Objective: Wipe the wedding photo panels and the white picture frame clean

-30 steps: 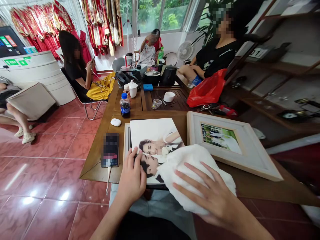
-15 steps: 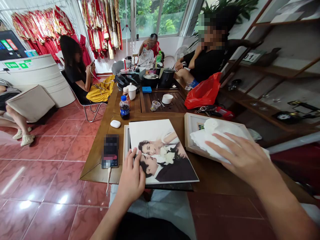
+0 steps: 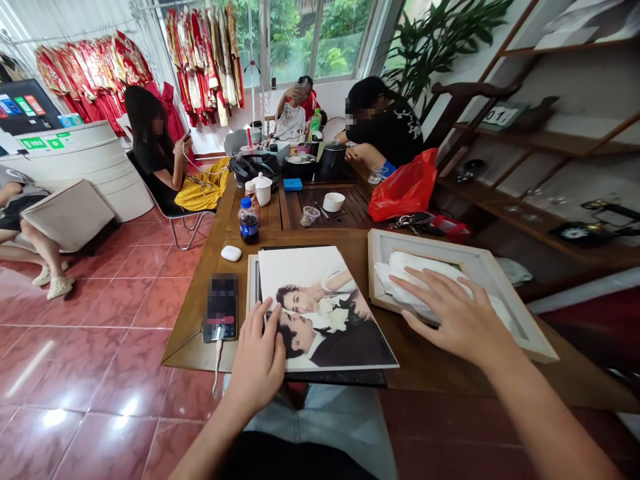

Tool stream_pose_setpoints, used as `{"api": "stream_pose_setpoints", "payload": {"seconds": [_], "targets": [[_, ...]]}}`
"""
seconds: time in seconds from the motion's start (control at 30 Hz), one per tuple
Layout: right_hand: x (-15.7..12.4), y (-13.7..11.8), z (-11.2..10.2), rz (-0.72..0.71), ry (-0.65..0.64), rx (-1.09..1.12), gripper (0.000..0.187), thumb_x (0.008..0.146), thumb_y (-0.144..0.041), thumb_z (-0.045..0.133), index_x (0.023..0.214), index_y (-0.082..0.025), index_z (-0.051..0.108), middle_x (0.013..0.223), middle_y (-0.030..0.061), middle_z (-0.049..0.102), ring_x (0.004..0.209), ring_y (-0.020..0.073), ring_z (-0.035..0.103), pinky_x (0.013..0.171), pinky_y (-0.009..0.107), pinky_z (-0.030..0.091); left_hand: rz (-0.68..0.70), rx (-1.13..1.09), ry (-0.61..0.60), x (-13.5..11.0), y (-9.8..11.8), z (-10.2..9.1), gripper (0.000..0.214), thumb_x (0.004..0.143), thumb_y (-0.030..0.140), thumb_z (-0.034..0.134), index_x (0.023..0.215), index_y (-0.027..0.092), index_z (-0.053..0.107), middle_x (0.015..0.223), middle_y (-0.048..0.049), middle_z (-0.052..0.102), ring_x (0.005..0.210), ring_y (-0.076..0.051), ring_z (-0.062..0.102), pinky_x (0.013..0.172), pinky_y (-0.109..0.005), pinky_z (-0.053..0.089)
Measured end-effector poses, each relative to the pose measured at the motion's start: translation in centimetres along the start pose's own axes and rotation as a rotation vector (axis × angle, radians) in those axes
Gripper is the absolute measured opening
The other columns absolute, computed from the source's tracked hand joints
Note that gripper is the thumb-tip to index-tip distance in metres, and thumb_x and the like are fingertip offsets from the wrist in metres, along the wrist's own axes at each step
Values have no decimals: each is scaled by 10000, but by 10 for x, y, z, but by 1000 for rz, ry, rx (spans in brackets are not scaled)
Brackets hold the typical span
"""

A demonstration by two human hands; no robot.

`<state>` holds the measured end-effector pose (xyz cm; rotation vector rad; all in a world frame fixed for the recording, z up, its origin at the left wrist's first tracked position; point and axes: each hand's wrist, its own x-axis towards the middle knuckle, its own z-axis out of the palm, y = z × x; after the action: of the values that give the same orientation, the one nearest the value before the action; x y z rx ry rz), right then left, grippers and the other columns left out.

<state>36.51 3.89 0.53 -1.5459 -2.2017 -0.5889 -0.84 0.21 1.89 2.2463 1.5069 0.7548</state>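
Note:
A large wedding photo print [image 3: 320, 327] of a couple lies flat on the table, over a dark board and a pale frame edge that shows at its left. On the print's left edge rests my left hand [image 3: 261, 353], fingers stretched and grasping nothing. To the right sits a shallow light-wood frame [image 3: 430, 241]. Inside it is a crumpled white cloth or tissue [image 3: 393, 280]; I cannot tell which. My right hand [image 3: 450, 310] lies over this white material with its fingers spread, covering part of it.
Left of the print are a charging phone [image 3: 221, 310], a white earbud case [image 3: 231, 253] and a dark drink bottle [image 3: 249, 221]. Farther back stand a white bowl [image 3: 334, 201], a red plastic bag [image 3: 406, 187] and pots. Several people sit around the room.
My right hand has moved left and slightly down with the white material, baring more of the frame's right side. The person at the back right has leaned forward. My left hand stays on the print.

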Motion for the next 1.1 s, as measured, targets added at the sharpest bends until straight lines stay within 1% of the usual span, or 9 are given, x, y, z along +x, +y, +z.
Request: {"api": "stream_pose_setpoints", "payload": {"seconds": [0.13, 0.2, 0.27, 0.4, 0.57, 0.67, 0.77, 0.9, 1.1], "targets": [[-24, -45, -21, 140, 175, 246, 280, 954, -317, 563, 1205, -224, 648, 1144, 103, 724, 1042, 278, 683, 953, 424, 482, 28, 102, -31, 5, 0, -12, 494, 1011, 227, 395, 1503, 224, 433, 1578, -127, 439, 1501, -304, 362, 1207, -557, 368], [-42, -66, -27, 275, 154, 453, 158, 944, -335, 594, 1055, -238, 653, 1003, 63, 726, 907, 234, 693, 869, 360, 511, 69, 161, -37, 14, 0, -23, 458, 1005, 245, 415, 1458, 232, 483, 1525, -124, 495, 1481, -309, 388, 1187, -548, 393], [-59, -84, -30, 436, 43, 648, 146, 950, -387, 592, 938, -251, 643, 826, 19, 676, 708, 186, 641, 685, 300, 512, 145, 219, -62, 31, 1, -36, 427, 1004, 259, 418, 1417, 234, 520, 1486, -126, 528, 1432, -302, 449, 1161, -520, 425], [-70, -109, -31, 698, -117, 1009, 396, 968, -557, 512, 757, -237, 611, 690, 10, 593, 632, 172, 580, 576, 276, 469, 218, 415, -143, 90, 5, -57, 406, 1011, 239, 386, 1383, 193, 542, 1425, -151, 561, 1322, -303, 540, 1107, -488, 454], [-51, -122, -27, 886, -231, 1213, 573, 860, -753, 554, 652, -220, 570, 557, -3, 510, 540, 150, 478, 532, 281, 394, 213, 569, -321, 174, -1, -51, 412, 1036, 262, 357, 1401, 156, 516, 1442, -188, 517, 1304, -326, 521, 1049, -483, 452], [-42, -122, -28, 933, -239, 1239, 577, 814, -765, 616, 631, -225, 532, 518, -31, 444, 518, 133, 405, 527, 279, 340, 208, 566, -436, 209, -11, -41, 427, 1053, 351, 346, 1381, 156, 539, 1356, -182, 588, 1180, -305, 607, 970, -440, 483], [-40, -121, -33, 946, -263, 1271, 572, 810, -746, 646, 622, -223, 508, 513, -42, 428, 513, 117, 363, 531, 274, 306, 226, 549, -566, 230, -20, -36, 427, 1057, 376, 343, 1270, 137, 625, 1236, -160, 673, 1096, -262, 647, 963, -374, 471], [-40, -119, -36, 972, -293, 1303, 567, 811, -744, 647, 637, -220, 515, 494, -46, 438, 492, 105, 326, 513, 268, 268, 248, 526, -650, 244, -27, -34, 397, 1029, 387, 405, 1192, 134, 663, 1199, -153, 700, 1092, -248, 645, 954, -323, 454], [-41, -117, -28, 982, -307, 1355, 596, 741, -772, 693, 616, -213, 528, 476, -42, 440, 466, 95, 319, 470, 256, 249, 222, 478, -665, 252, -33, -36, 373, 989, 396, 469, 1197, 147, 652, 1165, -142, 717, 970, -233, 675, 832, -290, 472]]}}
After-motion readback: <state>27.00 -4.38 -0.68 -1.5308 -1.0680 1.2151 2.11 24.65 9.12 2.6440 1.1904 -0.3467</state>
